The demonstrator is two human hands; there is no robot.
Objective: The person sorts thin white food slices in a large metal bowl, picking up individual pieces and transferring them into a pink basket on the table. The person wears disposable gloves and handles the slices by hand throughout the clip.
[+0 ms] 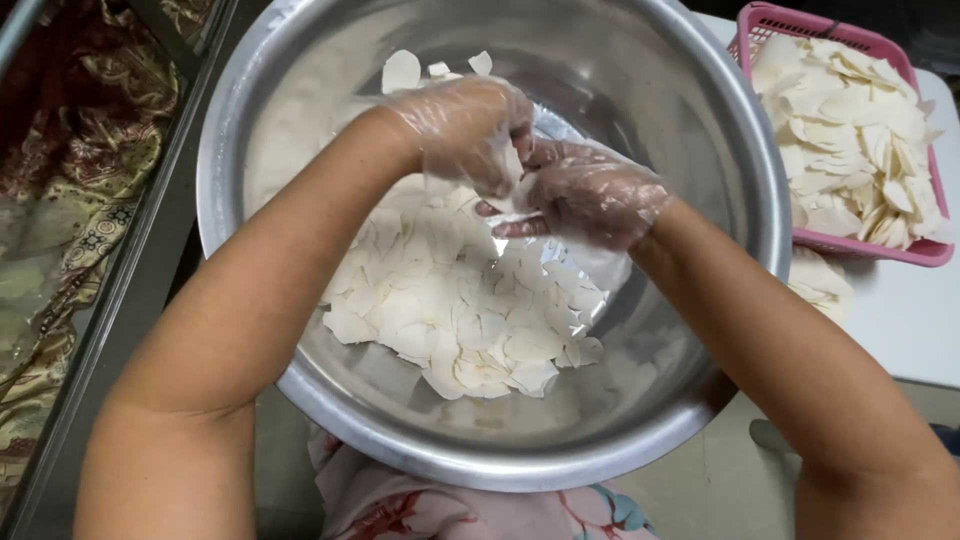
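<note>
A wide round steel bowl (740, 180), resting on a lap, is being worked over by two hands in clear plastic gloves. A thin white flake (517, 192) is being pinched between the left hand (462, 130) and right hand (592, 192), above a heap of white flakes (450, 310). More flakes are being held in a pink plastic basket (925, 252) alongside.

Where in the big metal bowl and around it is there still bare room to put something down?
Bare metal shows inside the large round steel bowl along its right wall and near rim, bordering the heap of thin white slices. The white tabletop below the pink plastic basket is free. Crowded: bowl centre, where both gloved hands meet, and the full basket.
</note>
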